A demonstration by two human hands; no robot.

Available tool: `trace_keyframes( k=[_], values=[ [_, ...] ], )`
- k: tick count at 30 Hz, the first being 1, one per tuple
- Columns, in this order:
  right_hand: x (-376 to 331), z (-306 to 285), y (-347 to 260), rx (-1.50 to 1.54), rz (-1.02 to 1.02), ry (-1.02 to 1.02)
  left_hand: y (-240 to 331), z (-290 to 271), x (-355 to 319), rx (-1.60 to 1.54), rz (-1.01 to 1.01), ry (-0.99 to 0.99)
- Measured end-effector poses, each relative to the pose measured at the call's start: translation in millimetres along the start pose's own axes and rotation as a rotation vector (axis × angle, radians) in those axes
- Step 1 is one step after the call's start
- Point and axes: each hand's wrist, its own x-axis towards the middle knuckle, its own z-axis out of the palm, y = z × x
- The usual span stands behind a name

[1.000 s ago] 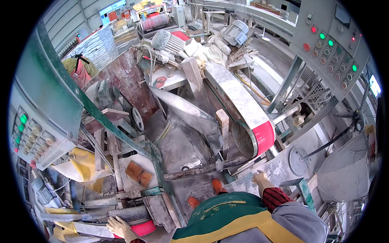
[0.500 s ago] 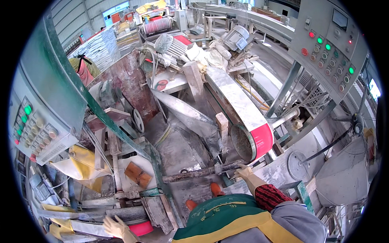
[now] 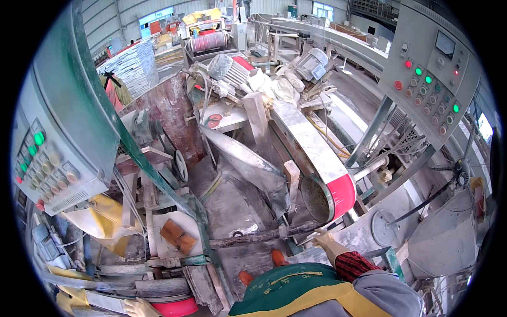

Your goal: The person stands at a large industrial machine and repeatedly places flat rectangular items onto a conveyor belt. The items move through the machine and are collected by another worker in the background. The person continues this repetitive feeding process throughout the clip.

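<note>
My left hand (image 3: pixel 140 307), in a pale glove, is low at the left, partly cut off by the picture's lower edge. It lies beside the red-ended belt roller (image 3: pixel 174 307) and over a pale flat strip (image 3: pixel 108 302), fingers loosely apart; contact cannot be made out. My right hand (image 3: pixel 328 243), also in a pale glove, reaches out with its fingers extended near a thin metal rod (image 3: pixel 306 241). Just ahead of it is the rounded end of a belt unit with a red band (image 3: pixel 342 192). I see nothing held in either hand.
Control panels with lit buttons stand left (image 3: pixel 58 174) and right (image 3: pixel 428 79). A dusty bar (image 3: pixel 264 235) crosses before my orange shoes (image 3: pixel 279 258). Beyond are a bent metal chute (image 3: pixel 243 153) and motors (image 3: pixel 311 66). A small fan (image 3: pixel 462 173) stands at right.
My left hand has moved down and slightly left, partly out of the picture. My right hand has shifted slightly right and down. The whole view has tilted up a little.
</note>
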Motion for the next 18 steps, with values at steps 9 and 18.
trace_keyframes(
  k=[9, 18],
  values=[
    [22, 42, 19, 0.169, -0.066, -0.239, 41, -74, -96, 0.199, 0.669, 0.681],
    [-5, 122, -15, 0.294, -0.129, -0.706, 193, -87, -226, -1.065, 0.757, -0.518]
  ],
)
